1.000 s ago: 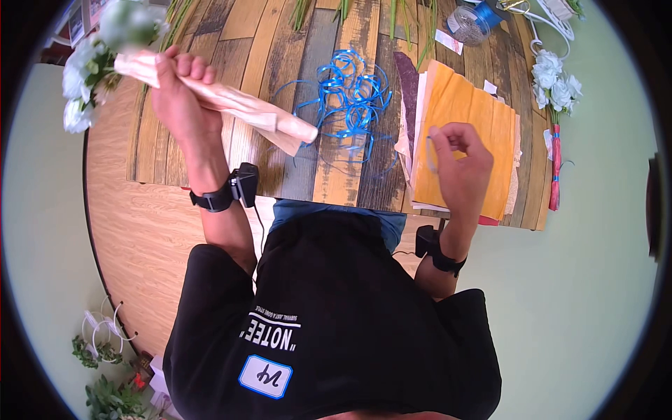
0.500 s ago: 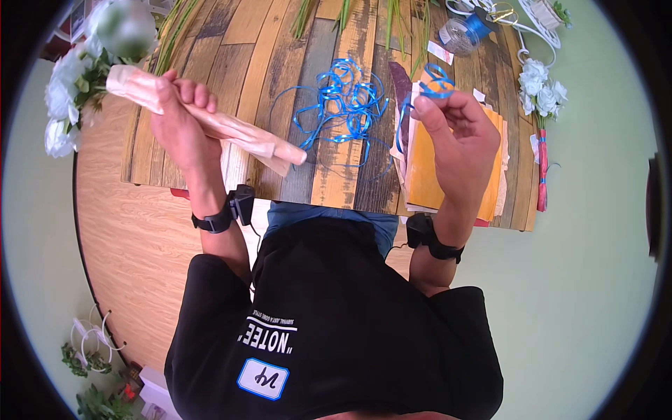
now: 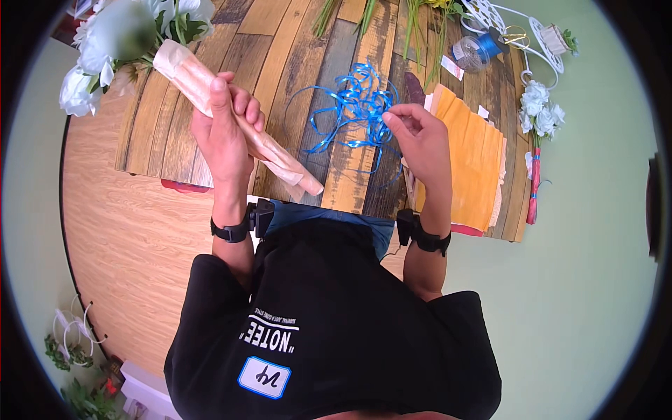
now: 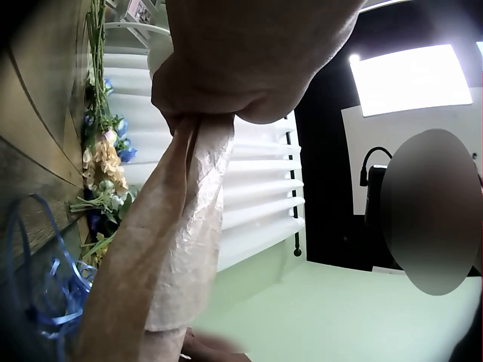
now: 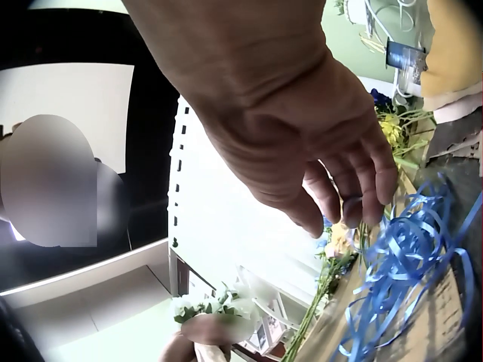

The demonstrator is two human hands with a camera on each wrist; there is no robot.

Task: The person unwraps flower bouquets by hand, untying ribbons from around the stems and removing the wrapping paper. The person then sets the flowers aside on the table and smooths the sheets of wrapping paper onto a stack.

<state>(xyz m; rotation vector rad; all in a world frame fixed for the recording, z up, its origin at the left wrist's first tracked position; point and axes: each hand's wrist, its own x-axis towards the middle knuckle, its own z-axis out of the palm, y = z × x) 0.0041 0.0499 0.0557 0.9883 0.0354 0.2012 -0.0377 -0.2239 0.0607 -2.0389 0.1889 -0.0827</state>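
Observation:
My left hand (image 3: 227,133) grips a bouquet of white flowers (image 3: 85,91) by its stem part, which is rolled in pale pink wrapping paper (image 3: 185,73). The roll slants over the table, its bare end pointing toward my body. In the left wrist view the crinkled paper (image 4: 185,234) hangs below the hand. My right hand (image 3: 425,143) is at the tangled blue ribbon (image 3: 350,105), thumb and forefinger pinching a strand at the heap's right side. The right wrist view shows its curled fingers (image 5: 370,188) beside the ribbon heap (image 5: 404,256).
Stacked wrapping sheets, orange paper (image 3: 469,161) on top, lie at the right. Beyond stand ribbon spools (image 3: 476,52). A small wrapped white bouquet (image 3: 539,115) lies along the right edge. Green stems (image 3: 420,35) reach in from the far side.
The right hand has moved left from above the orange paper to the ribbon heap, after lifting a ribbon loop. The left hand has shifted right with the wrapped bouquet, its roll now steeper.

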